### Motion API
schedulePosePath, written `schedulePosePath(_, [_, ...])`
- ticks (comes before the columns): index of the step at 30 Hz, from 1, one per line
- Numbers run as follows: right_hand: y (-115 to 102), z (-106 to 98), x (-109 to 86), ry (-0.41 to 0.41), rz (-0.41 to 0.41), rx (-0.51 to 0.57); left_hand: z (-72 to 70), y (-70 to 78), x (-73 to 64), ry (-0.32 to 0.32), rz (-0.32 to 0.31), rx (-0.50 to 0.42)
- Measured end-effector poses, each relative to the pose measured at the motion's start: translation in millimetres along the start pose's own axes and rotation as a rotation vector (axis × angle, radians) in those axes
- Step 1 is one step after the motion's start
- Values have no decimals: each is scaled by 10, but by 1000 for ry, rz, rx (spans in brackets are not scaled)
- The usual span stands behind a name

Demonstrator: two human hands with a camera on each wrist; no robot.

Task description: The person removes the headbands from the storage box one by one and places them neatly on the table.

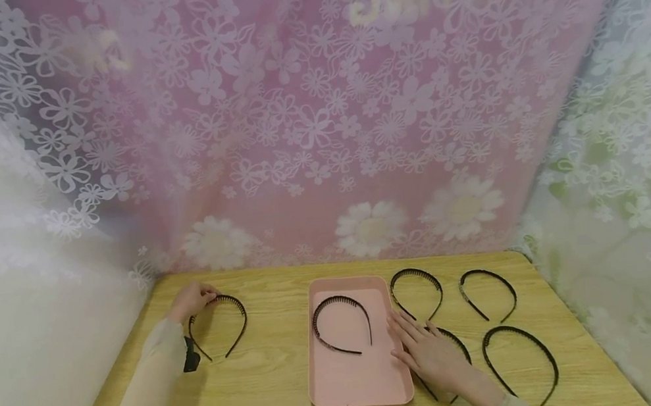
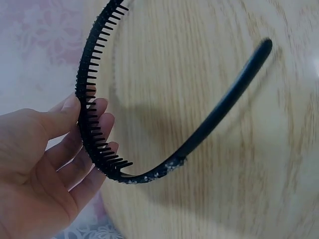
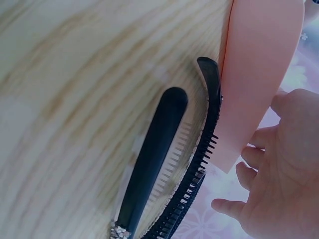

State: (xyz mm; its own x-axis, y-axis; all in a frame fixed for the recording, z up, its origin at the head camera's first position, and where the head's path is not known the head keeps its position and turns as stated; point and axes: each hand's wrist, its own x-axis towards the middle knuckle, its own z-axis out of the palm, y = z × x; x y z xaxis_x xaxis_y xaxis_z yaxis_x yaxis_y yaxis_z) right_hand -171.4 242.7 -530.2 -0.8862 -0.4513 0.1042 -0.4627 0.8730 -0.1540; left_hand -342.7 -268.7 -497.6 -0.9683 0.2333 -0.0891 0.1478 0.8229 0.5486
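At the table's left, my left hand pinches the upper left of a black toothed headband between thumb and fingers. Its teeth and a sparkly patch show close up on the headband in the left wrist view. My right hand lies with extended fingers against the right rim of a pink tray. Inside the tray is another black headband. Partly covered by my right hand, a further headband lies beside the tray; it also appears as the headband in the right wrist view.
Right of the tray lie more black headbands: one near the back headband, a far right headband and a front right headband. Flower-patterned curtains hang behind and beside the wooden table.
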Motion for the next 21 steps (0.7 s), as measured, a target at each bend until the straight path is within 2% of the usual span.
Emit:
schedulePosePath(4, [-14, -8, -2, 8, -13, -12, 30, -62, 10, 5, -5, 31])
schedulePosePath(11, [-8, -3, -8, 16, -16, -24, 50, -68, -7, 22, 26, 16])
schedulePosePath(14, [-5, -1, -11, 25, -18, -24, 64, -80, -23, 51, 48, 63])
schedulePosePath(21, [-6, 4, -13, 36, -28, -33, 83, -117, -44, 90, 21, 146])
